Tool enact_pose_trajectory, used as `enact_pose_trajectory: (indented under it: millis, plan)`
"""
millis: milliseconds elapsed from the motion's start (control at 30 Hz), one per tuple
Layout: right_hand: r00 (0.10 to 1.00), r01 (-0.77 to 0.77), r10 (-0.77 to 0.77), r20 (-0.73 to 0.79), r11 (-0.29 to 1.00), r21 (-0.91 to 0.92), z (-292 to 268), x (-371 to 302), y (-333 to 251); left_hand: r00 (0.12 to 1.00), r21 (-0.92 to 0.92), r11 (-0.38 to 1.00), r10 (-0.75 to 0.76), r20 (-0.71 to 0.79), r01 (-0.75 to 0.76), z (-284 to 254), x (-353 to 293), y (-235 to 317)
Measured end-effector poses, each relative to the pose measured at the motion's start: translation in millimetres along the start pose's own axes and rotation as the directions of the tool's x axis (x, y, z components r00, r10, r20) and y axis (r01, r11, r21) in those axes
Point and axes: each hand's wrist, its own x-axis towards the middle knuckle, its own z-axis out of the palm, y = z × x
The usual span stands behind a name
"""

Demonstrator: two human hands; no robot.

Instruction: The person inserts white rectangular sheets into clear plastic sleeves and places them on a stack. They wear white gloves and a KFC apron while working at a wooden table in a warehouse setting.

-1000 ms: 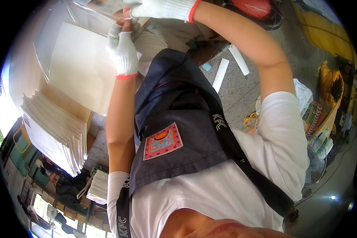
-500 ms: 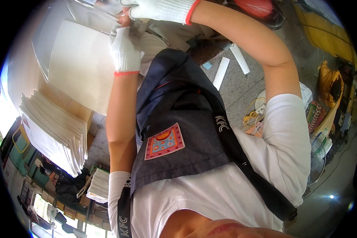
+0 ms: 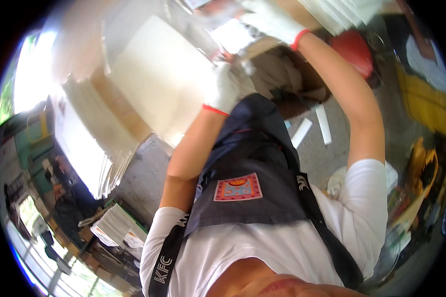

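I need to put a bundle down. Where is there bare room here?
Bare grey floor lies between the fanned sheet stack and the apron. The floor by the white strips is partly free. The bench around both gloved hands, left hand and right hand, is crowded.

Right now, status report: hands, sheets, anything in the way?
Left hand gloved, gripping the large pale sheet. Right hand gloved, on a blurred smaller sheet. Sheet stack sits left, apart.
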Motion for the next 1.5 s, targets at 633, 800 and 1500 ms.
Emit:
enact_pose_trajectory:
  millis: [633,800,1500]
  plan:
    - [0.916,0.34,-0.34,-0.214,0.94,-0.04,-27.5,201.5,-80.8,0.937,0.744,0.665,-0.299,0.18,0.07,-10.1,-18.5,61.3]
    - [0.939,0.345,-0.338,0.07,0.918,-0.197,68.5,156.2,-58.0,0.96,0.904,0.322,0.123,0.253,-0.28,-44.9,-32.9,128.3]
    - [0.741,0.622,-0.486,0.463,0.756,-0.202,120.6,141.0,4.9,0.67,0.884,-0.466,0.669,0.322,0.04,-137.6,76.0,184.1]
